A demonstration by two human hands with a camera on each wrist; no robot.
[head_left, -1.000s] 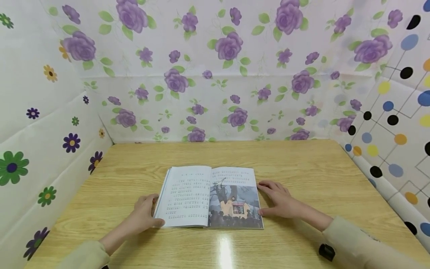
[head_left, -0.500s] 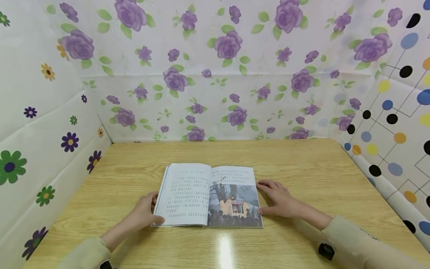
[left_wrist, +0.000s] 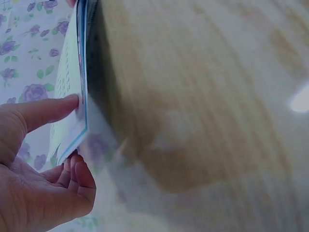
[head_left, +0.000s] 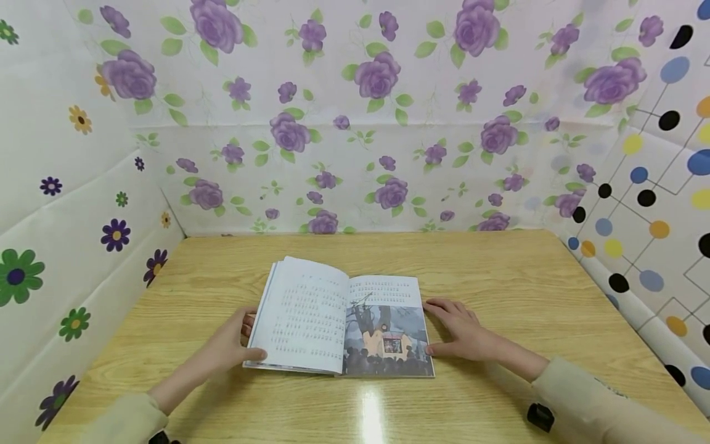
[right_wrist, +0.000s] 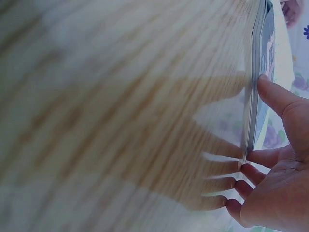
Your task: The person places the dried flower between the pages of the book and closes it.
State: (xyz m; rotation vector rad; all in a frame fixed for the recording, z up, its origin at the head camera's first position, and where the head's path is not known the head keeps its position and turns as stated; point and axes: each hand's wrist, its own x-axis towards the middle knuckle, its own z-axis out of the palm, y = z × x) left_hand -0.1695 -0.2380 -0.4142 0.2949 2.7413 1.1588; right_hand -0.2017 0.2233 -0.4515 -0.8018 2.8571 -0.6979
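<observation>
An open book (head_left: 386,333) lies on the table, its right page carrying a dark picture of a crowd before a small lit stage. My left hand (head_left: 232,342) pinches the left side of the book, thumb on the printed page and fingers curled beneath. That left side (left_wrist: 70,92) is lifted off the wood and tilted up. At the right edge rests my right hand (head_left: 457,330), its thumb touching the page border. The other fingers of the right hand (right_wrist: 275,179) are spread along the edge and touch the tabletop.
The wooden table (head_left: 471,259) stands against a wall covering (head_left: 360,154) with purple flowers. A flower-patterned sheet (head_left: 72,246) hangs at the left and a dotted one (head_left: 660,185) at the right. Light glares off the near tabletop (head_left: 371,413).
My left hand has raised the left side of the book, whose far corner now stands higher and leans up. The left hand shifted slightly left. My right hand stays at the right edge.
</observation>
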